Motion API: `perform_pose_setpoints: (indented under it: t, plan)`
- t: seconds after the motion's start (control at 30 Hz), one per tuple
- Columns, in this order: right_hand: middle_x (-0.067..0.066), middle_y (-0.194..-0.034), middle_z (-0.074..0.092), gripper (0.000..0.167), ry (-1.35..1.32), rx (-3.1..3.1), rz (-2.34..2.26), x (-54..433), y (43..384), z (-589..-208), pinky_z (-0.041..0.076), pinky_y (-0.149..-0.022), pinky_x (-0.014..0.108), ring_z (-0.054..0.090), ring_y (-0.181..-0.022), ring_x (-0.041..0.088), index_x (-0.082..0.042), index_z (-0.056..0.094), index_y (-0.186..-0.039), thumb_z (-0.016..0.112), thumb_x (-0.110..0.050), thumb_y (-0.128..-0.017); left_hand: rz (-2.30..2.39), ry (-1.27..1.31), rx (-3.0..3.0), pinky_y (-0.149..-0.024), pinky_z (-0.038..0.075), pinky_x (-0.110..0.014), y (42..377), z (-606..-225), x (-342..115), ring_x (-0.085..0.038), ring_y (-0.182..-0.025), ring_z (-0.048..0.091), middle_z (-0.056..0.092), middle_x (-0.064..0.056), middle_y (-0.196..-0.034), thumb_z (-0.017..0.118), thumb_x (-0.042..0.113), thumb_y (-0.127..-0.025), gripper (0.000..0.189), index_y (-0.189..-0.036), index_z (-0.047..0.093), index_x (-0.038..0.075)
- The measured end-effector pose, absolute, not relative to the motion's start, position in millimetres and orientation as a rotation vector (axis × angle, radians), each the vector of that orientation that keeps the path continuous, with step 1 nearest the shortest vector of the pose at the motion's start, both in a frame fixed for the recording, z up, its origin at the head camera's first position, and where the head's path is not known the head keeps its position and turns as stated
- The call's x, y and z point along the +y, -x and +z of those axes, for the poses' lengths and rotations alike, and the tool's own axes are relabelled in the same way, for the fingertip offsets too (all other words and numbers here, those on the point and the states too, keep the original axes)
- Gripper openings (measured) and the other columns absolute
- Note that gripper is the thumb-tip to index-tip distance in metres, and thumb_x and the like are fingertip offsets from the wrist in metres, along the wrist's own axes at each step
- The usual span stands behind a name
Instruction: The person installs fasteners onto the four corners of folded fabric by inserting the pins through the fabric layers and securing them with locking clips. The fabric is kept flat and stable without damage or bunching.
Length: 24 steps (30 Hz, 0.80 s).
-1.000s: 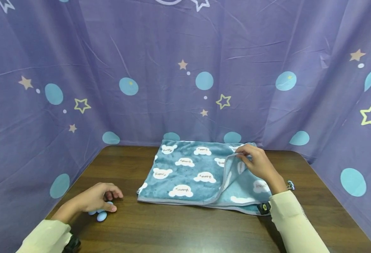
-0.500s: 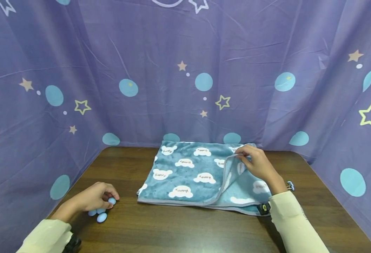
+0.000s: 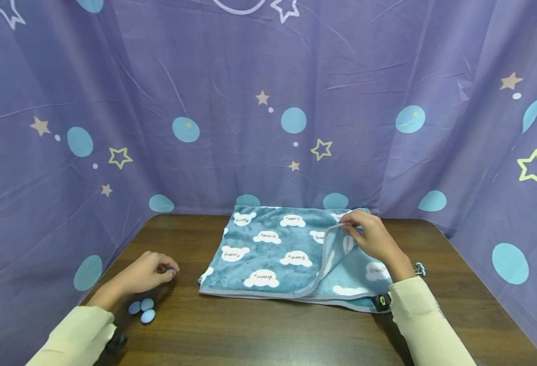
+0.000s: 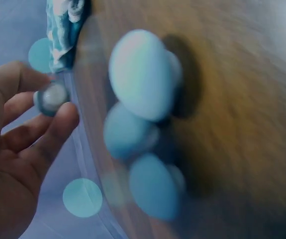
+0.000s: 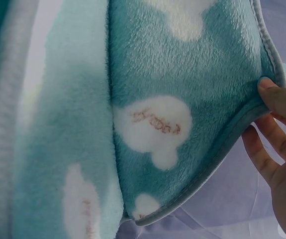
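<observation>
My left hand (image 3: 147, 272) pinches a small blue mushroom-shaped piece (image 4: 53, 98) between thumb and fingers, a little above the table at the left. Beneath and behind it lie three more pieces (image 3: 147, 316) with rounded light-blue caps; the left wrist view shows them (image 4: 142, 74) close up and blurred. On the right, my right hand (image 3: 371, 236) grips the grey-edged corner of a teal blanket (image 3: 268, 259) with white bear heads. That corner is raised and folded back, showing the layer beneath. In the right wrist view my thumb presses the blanket's edge (image 5: 217, 169) against the fingers.
The brown wooden table (image 3: 250, 330) carries the blanket at its middle and back. A small blue-and-metal object (image 3: 420, 269), partly behind the right forearm, lies at the right. A purple curtain (image 3: 231, 101) with stars and dots hangs behind and at both sides.
My left hand has picked one blue piece from the group and moved it up and slightly right, leaving the other three in view. My right hand stays at the blanket corner.
</observation>
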State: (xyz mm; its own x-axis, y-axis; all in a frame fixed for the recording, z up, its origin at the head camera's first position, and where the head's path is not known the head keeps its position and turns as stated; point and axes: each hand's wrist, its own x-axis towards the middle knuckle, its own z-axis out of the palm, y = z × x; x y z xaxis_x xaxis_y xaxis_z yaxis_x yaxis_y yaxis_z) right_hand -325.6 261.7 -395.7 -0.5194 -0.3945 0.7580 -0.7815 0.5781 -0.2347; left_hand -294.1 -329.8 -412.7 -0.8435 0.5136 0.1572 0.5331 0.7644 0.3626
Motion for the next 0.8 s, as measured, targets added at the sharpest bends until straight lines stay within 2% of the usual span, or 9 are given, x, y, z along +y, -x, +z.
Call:
perform_pose_setpoints:
  t: [0.3,0.47,0.6,0.67,0.8]
  plan:
    - [0.002,-0.095,0.072,0.025,-0.948,-2.151,0.745,260.6,324.8,-395.4,0.059,-0.073,0.035,0.069,-0.085,0.017,-0.006,0.073,-0.099,0.079,0.011,-0.082,-0.958,0.563,-2.814,-0.061,0.053,-0.027,322.0,-403.1,-293.0,-0.016,-0.069,0.068,0.073,-0.008,-0.085,0.070,0.018,-0.099,0.016,-0.101,0.075,0.003]
    - [0.002,-0.095,0.072,0.025,-0.950,-2.158,0.739,260.7,324.2,-395.7,0.059,-0.073,0.036,0.068,-0.084,0.016,-0.006,0.073,-0.099,0.079,0.011,-0.082,-1.098,0.469,-2.726,-0.061,0.052,-0.028,339.7,-402.3,-252.7,-0.021,-0.072,0.068,0.073,-0.006,-0.080,0.071,0.020,-0.099,0.016,-0.099,0.076,0.004]
    - [0.002,-0.096,0.072,0.025,-0.958,-2.167,0.748,260.0,323.8,-395.9,0.059,-0.073,0.036,0.068,-0.084,0.016,-0.007,0.072,-0.099,0.079,0.011,-0.083,-1.185,0.434,-2.690,-0.066,0.054,-0.030,349.7,-402.1,-215.2,-0.018,-0.077,0.068,0.074,-0.008,-0.087,0.071,0.019,-0.099,0.018,-0.103,0.076,0.003]
    - [0.001,-0.096,0.073,0.025,-0.962,-2.170,0.751,259.5,323.7,-395.7,0.059,-0.073,0.035,0.067,-0.085,0.015,-0.007,0.072,-0.099,0.078,0.011,-0.083,-1.253,0.410,-2.684,-0.071,0.057,-0.035,352.3,-401.2,-196.7,-0.019,-0.080,0.070,0.075,-0.009,-0.092,0.070,0.017,-0.099,0.018,-0.105,0.076,0.002]
    - [0.001,-0.096,0.073,0.024,-0.965,-2.168,0.749,259.0,323.8,-394.4,0.059,-0.073,0.036,0.068,-0.085,0.015,-0.007,0.073,-0.099,0.079,0.010,-0.083,-1.463,0.409,-2.644,-0.082,0.059,-0.049,357.8,-399.3,-161.7,-0.030,-0.087,0.073,0.073,-0.013,-0.102,0.068,0.015,-0.100,0.020,-0.110,0.074,-0.001]
